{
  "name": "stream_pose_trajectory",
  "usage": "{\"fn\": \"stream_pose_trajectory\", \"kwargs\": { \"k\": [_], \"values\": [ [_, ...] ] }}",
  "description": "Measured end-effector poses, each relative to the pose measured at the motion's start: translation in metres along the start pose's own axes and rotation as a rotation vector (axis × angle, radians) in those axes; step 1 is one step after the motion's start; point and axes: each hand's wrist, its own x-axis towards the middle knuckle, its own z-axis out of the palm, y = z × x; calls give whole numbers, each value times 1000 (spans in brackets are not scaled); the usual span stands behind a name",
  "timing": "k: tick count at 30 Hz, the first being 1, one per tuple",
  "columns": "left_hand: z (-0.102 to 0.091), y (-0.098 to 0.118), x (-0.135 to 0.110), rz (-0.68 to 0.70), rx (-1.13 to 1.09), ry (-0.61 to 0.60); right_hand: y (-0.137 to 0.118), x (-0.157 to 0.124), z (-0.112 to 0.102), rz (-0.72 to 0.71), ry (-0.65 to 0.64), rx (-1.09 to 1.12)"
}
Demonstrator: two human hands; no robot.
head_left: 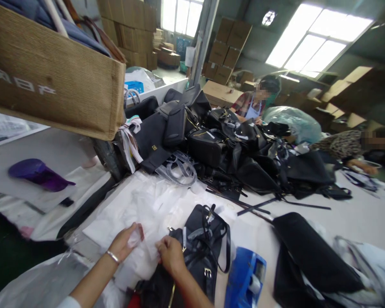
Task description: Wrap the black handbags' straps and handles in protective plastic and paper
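Note:
My left hand (125, 244), with a silver bangle on its wrist, is closed on thin white wrapping sheet (144, 252). The fingers of my right hand (170, 254) pinch the same crumpled, see-through sheet a little to the right. Under and beside my right forearm lies a black backpack (208, 256) with straps, a gold zip and a buckle. A pile of more white sheets (115, 214) spreads on the table beyond my hands. To the right of the backpack stands a blue tape dispenser (240, 273).
Many black bags (205, 145) are heaped across the table, with clear strips (181, 169) in front. Another black bag (314, 252) lies at right. A burlap bag (60, 81) hangs over the left, above a purple visor (38, 173). Two people (253, 102) work beyond the heap.

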Motion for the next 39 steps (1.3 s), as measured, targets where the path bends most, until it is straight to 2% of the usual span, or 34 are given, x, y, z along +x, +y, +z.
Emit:
{"fn": "stream_pose_trajectory", "kwargs": {
  "k": [3,5,7,8,9,10,12,14,15,17,19,22,23,25,27,28,29,31,34,37,39],
  "values": [
    [-10,7,-1,42,148,104,10,-12,-25,27,11,-19],
    [-15,12,-14,178,361,234,17,-24,-40,16,60,-89],
    [-12,18,-34,566,767,396,20,-35,-51,-38,133,-228],
    [-7,20,-46,770,931,414,18,-41,-53,-74,158,-309],
    [1,22,-56,942,1057,367,15,-46,-54,-111,166,-386],
    [10,23,-66,1059,1141,257,11,-50,-54,-145,155,-453],
    [33,25,-80,1149,1271,-92,1,-57,-51,-232,86,-536],
    [53,25,-86,1084,1362,-461,-7,-63,-50,-336,2,-545],
    [61,25,-86,1014,1396,-606,-9,-66,-52,-375,-28,-527],
    [73,24,-83,869,1451,-758,-7,-70,-59,-375,-48,-461],
    [82,19,-79,779,1534,-778,-1,-72,-68,-291,-31,-401],
    [93,5,-77,759,1707,-753,13,-72,-79,-204,6,-364],
    [95,0,-77,760,1759,-767,18,-72,-82,-199,-16,-344],
    [93,-6,-79,758,1817,-804,29,-74,-86,-168,-139,-245],
    [83,-5,-79,707,1811,-809,41,-76,-92,-91,-269,-117],
    [76,-2,-79,664,1796,-793,47,-77,-97,-53,-276,-79],
    [68,2,-79,618,1779,-766,52,-78,-102,-25,-231,-69],
    [52,8,-79,557,1749,-720,63,-79,-114,-13,-49,-124],
    [32,8,-81,506,1635,-713,73,-79,-126,-34,172,-254],
    [11,-7,-84,315,1376,-747,76,-83,-126,-103,201,-317],
    [-9,-23,-86,109,1187,-770,75,-86,-120,-187,163,-381]
  ]
}}
